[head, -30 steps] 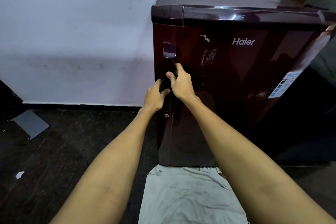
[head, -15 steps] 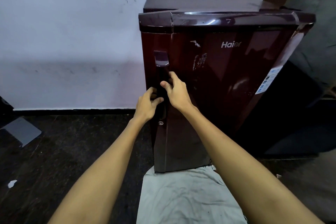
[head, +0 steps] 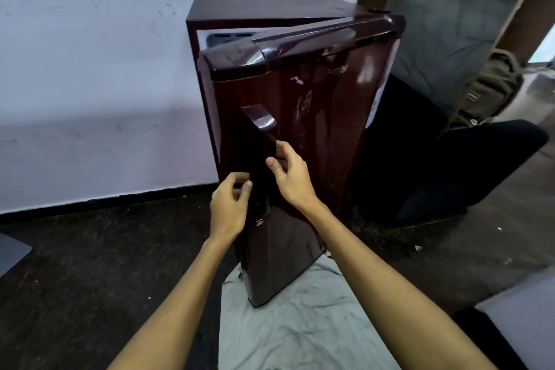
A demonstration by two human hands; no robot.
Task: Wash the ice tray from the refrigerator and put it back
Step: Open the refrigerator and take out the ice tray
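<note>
Two hands [head: 229, 207] [head: 288, 176], one fridge door [head: 315, 135]

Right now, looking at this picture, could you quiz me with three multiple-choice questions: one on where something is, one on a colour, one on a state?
1. Where does the pale cloth lie?
A. on top of the refrigerator
B. on the floor in front of the refrigerator
C. hung on the wall

2. What colour is the refrigerator door?
A. white
B. bright green
C. dark maroon

3. What state is the door in?
A. partly open
B. fully shut
C. taken off

Answers:
1 B: the cloth spreads over the dark floor beneath the door's bottom edge.
2 C: the glossy door panel is dark maroon.
3 A: there is a gap between the door's top edge and the cabinet, showing the light interior, with the right hand at the handle and the left hand beside it.
</note>
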